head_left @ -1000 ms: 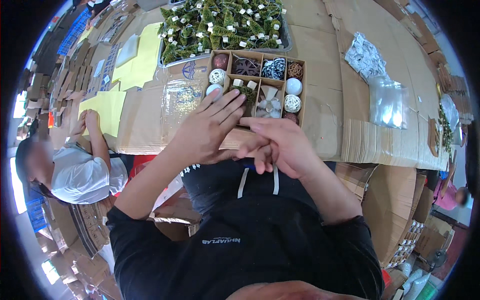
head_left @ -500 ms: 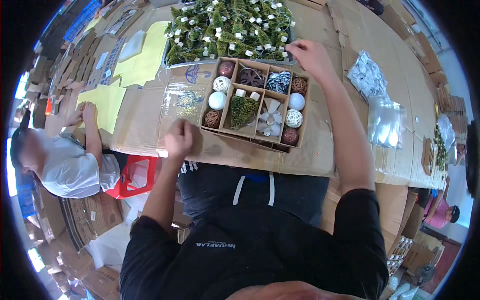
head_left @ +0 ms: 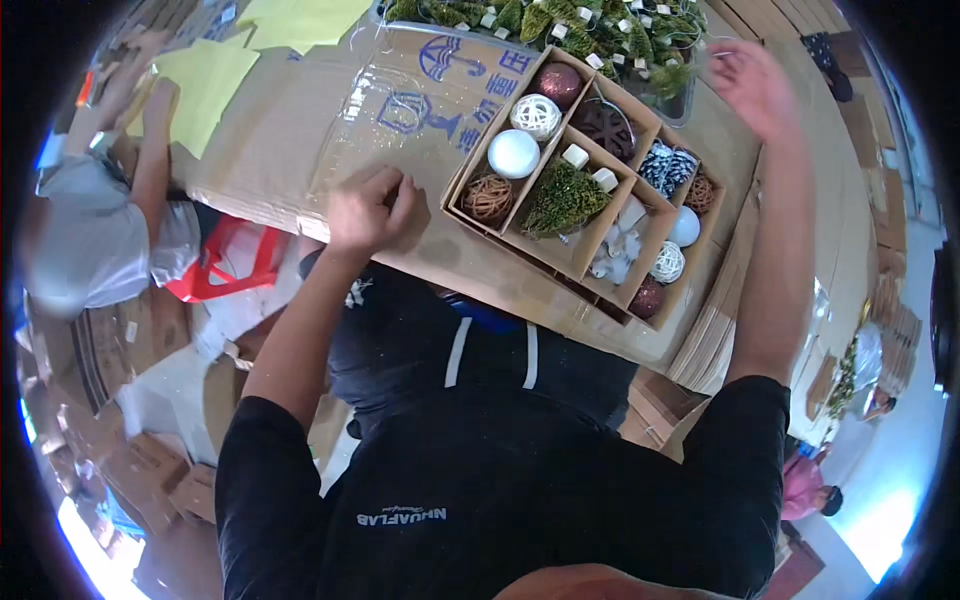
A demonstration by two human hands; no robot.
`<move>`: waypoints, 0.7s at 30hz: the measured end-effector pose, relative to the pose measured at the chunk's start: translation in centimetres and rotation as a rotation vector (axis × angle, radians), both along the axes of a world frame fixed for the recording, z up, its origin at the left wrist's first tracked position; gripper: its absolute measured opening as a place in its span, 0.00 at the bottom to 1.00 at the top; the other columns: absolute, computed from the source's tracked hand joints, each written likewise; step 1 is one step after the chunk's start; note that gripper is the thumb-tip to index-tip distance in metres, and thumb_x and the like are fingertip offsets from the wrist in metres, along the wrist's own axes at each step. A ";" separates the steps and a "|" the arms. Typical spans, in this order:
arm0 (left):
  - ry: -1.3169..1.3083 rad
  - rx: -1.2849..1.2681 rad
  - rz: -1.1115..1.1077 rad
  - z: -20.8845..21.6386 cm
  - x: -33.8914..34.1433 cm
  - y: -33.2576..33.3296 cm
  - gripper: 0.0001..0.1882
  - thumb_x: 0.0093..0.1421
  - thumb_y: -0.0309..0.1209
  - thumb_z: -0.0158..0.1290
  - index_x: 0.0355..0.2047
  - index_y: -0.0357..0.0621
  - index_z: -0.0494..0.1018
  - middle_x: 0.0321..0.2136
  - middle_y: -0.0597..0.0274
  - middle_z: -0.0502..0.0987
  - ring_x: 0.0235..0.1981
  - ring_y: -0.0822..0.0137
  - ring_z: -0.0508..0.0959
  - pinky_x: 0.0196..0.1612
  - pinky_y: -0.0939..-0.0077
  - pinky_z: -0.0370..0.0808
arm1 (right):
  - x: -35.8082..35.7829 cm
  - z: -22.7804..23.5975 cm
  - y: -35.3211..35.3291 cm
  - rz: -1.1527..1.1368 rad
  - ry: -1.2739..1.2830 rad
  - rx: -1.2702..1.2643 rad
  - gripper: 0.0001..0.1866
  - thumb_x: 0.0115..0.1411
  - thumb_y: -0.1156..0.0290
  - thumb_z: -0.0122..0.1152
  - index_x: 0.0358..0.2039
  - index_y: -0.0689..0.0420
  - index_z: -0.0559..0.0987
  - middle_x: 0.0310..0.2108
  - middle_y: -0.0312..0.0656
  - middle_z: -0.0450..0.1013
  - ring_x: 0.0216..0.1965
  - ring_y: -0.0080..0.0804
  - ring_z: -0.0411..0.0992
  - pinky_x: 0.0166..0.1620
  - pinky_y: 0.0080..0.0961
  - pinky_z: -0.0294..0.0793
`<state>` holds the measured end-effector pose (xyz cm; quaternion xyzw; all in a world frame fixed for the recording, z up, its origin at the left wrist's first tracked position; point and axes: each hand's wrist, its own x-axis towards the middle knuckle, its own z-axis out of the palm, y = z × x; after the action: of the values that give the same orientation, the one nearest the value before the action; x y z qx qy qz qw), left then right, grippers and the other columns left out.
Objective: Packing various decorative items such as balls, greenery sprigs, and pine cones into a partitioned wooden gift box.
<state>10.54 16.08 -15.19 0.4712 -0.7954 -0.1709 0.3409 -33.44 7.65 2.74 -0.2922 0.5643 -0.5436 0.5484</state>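
Observation:
A cardboard box with compartments (head_left: 530, 262) lies on the cardboard-covered table (head_left: 300, 150). It holds a white ball (head_left: 514, 153), a white woven ball (head_left: 535, 117), a dark red ball (head_left: 558, 85), a brown wicker ball (head_left: 488, 198), a small green tree (head_left: 560, 195) and other ornaments. My left hand (head_left: 370, 208) rests as a fist on the table just left of the box, on clear plastic film. My right hand (head_left: 752, 90), blurred and with fingers apart, hovers beyond the box's far corner, beside a tray of small green trees (head_left: 600, 25).
Another person in a light shirt (head_left: 90, 240) sits at the left, with hands on yellow sheets (head_left: 210, 75). A red bag (head_left: 235, 265) lies below the table edge. Stacked flat cartons (head_left: 720, 310) are at the right, cardboard boxes (head_left: 150, 470) on the floor.
My hands, joined in front of me a second ago, have parted. The right reached out to the tray of trees; the left closed into a fist near the table's edge.

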 end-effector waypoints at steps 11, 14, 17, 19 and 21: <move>-0.025 -0.041 0.056 -0.4 -0.5 1.2 0.10 0.57 0.31 0.56 0.21 0.42 0.73 0.20 0.51 0.74 0.23 0.49 0.76 0.27 0.57 0.73 | -7.8 1.1 -3.2 -0.252 -0.083 -0.650 0.12 0.61 0.74 0.63 0.45 0.55 0.75 0.25 0.29 0.62 0.23 0.19 0.57 0.24 0.19 0.56; -0.004 -0.027 0.049 -0.2 -1.0 0.9 0.10 0.57 0.31 0.56 0.21 0.42 0.72 0.20 0.51 0.73 0.22 0.49 0.76 0.26 0.58 0.73 | -8.8 0.4 -4.7 -0.298 -0.050 -0.378 0.17 0.64 0.73 0.58 0.54 0.58 0.74 0.24 0.28 0.58 0.21 0.17 0.53 0.23 0.17 0.53; 0.002 -0.040 0.059 0.0 -0.5 0.7 0.11 0.57 0.30 0.55 0.20 0.41 0.71 0.19 0.51 0.72 0.22 0.49 0.76 0.26 0.58 0.72 | -7.3 1.0 -4.8 -0.151 -0.024 -0.174 0.18 0.67 0.70 0.55 0.55 0.63 0.73 0.21 0.26 0.54 0.19 0.14 0.51 0.21 0.14 0.50; 0.003 -0.009 0.082 0.0 -0.4 0.6 0.11 0.57 0.31 0.55 0.21 0.40 0.72 0.19 0.51 0.73 0.22 0.48 0.76 0.26 0.58 0.73 | -5.9 2.6 -4.0 0.113 -0.042 -0.144 0.20 0.68 0.67 0.54 0.57 0.64 0.71 0.20 0.24 0.54 0.18 0.12 0.51 0.19 0.13 0.51; 0.006 -0.007 0.117 0.3 -0.4 0.7 0.11 0.57 0.32 0.55 0.21 0.40 0.72 0.20 0.51 0.74 0.23 0.48 0.77 0.27 0.58 0.73 | -4.1 4.3 -3.2 0.232 -0.004 -0.130 0.20 0.69 0.66 0.53 0.57 0.65 0.71 0.20 0.24 0.54 0.17 0.12 0.51 0.19 0.12 0.51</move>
<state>10.16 16.75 -14.88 0.5154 -0.7660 -0.1493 0.3541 -37.56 4.46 7.09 -0.3894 0.4890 -0.5124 0.5888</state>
